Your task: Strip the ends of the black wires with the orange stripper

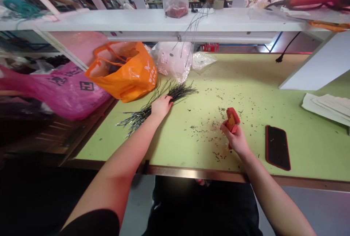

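Observation:
A loose bundle of thin black wires [182, 91] lies slantwise on the table, its ends toward the lower left looking shiny. My left hand [162, 105] is on the middle of the bundle, with fingers curled around some of the wires; the fingertips are partly hidden. In my right hand [237, 140] is a red and yellow wire stripper [232, 116], its head pointing away from me. Short dark clippings [203, 131] are scattered over the tabletop around and under that hand.
Right of my right hand lies a phone [277, 147]. An orange bag [128, 77], a pink bag [73, 86] and a clear plastic bag [175, 59] stand at the left and back. A white shelf [136, 20] spans the rear; white sheets [328, 106] lie far right. People are beyond.

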A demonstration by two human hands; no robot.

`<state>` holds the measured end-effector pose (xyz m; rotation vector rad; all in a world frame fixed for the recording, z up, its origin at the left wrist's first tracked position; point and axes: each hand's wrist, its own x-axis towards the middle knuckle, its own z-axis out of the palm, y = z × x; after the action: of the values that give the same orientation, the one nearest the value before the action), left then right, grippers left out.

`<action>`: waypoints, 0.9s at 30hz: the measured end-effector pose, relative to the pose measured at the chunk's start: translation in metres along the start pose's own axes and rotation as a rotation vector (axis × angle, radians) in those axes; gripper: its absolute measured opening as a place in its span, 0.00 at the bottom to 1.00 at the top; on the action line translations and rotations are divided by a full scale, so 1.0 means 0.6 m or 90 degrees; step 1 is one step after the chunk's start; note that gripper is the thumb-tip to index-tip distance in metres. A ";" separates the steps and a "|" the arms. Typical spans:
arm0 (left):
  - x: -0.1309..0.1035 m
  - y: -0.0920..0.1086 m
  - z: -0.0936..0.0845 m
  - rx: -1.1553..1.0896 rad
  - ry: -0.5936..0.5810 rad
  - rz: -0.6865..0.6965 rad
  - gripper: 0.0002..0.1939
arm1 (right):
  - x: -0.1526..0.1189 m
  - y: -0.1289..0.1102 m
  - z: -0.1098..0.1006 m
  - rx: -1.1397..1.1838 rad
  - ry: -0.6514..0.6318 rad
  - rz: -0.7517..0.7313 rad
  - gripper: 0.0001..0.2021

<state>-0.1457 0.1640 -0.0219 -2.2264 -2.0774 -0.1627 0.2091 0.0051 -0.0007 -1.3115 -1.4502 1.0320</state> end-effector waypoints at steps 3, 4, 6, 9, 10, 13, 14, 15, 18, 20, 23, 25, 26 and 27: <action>0.003 -0.001 -0.001 0.018 -0.006 -0.009 0.21 | -0.001 -0.004 0.000 0.010 0.002 0.002 0.12; 0.004 0.000 -0.002 0.021 -0.008 -0.012 0.21 | -0.001 -0.005 0.001 0.011 0.003 0.003 0.12; 0.004 0.001 -0.003 0.027 -0.010 -0.016 0.22 | -0.001 -0.006 0.001 0.011 0.005 0.003 0.11; 0.004 0.001 -0.003 0.037 -0.015 -0.019 0.23 | -0.001 -0.006 0.002 0.010 0.004 0.007 0.11; 0.004 0.000 -0.003 0.040 -0.017 -0.018 0.24 | -0.001 -0.006 0.002 0.010 0.003 0.009 0.12; 0.006 -0.001 -0.002 0.051 -0.033 -0.003 0.25 | -0.002 -0.007 0.003 0.011 -0.005 0.011 0.12; 0.007 -0.001 -0.003 0.055 -0.041 0.008 0.26 | -0.003 -0.007 0.004 0.012 -0.009 0.011 0.12; 0.009 0.001 -0.004 0.060 -0.050 0.018 0.26 | -0.003 -0.008 0.004 0.011 -0.013 0.012 0.13; 0.015 0.010 -0.011 0.066 -0.062 0.029 0.27 | -0.005 -0.011 0.005 0.001 -0.025 0.013 0.13; 0.020 0.017 -0.017 0.063 -0.051 0.025 0.24 | -0.006 -0.012 0.006 -0.012 -0.037 0.011 0.14; 0.031 0.028 -0.020 0.056 -0.021 0.054 0.21 | -0.007 -0.013 0.007 -0.031 -0.043 0.014 0.14; 0.041 0.033 -0.017 0.051 -0.003 0.098 0.19 | -0.007 -0.013 0.007 -0.043 -0.044 0.019 0.14; 0.046 0.036 -0.013 0.046 0.002 0.120 0.19 | -0.007 -0.012 0.007 -0.049 -0.045 0.021 0.14; 0.051 0.039 -0.010 0.039 0.003 0.142 0.20 | -0.008 -0.010 0.007 -0.054 -0.048 0.023 0.14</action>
<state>-0.1202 0.1918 -0.0117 -2.3946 -1.7889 -0.0866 0.2037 -0.0001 0.0039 -1.3760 -1.5474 1.0639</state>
